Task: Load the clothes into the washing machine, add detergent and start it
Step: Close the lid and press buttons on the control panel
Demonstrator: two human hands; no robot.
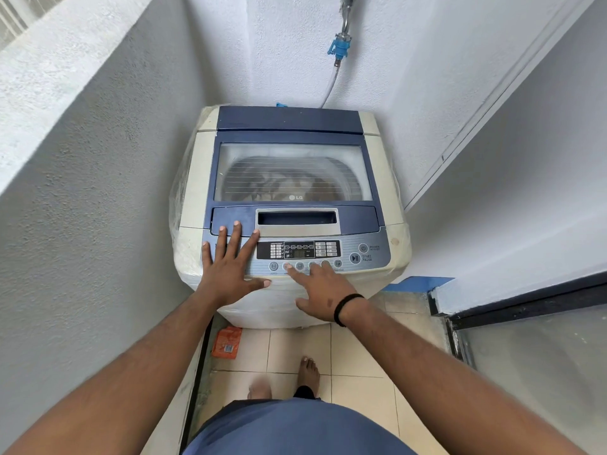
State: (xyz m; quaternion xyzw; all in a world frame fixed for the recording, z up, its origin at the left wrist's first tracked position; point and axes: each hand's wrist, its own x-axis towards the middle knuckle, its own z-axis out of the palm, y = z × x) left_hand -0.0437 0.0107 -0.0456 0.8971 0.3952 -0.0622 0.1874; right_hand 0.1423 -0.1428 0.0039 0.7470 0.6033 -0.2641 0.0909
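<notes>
A cream and blue top-loading washing machine (pixel 387 178) stands in a narrow corner with its lid (pixel 292 136) closed. Clothes (pixel 289 183) show dimly through the lid's window. My left hand (pixel 230 264) rests flat with spread fingers on the left end of the control panel (pixel 348 257) and the lid's front edge. My right hand (pixel 320 290) reaches to the row of round buttons below the display; its fingertips touch them. The start/pause button (pixel 355 258) and power button (pixel 363 248) lie to the right, untouched.
An orange detergent packet (pixel 226 341) lies on the tiled floor by the machine's left foot. A hose with a blue tap fitting (pixel 340 49) runs down the back wall. Walls close in on both sides. A glass door frame (pixel 492 310) is at right. My bare feet stand behind the machine.
</notes>
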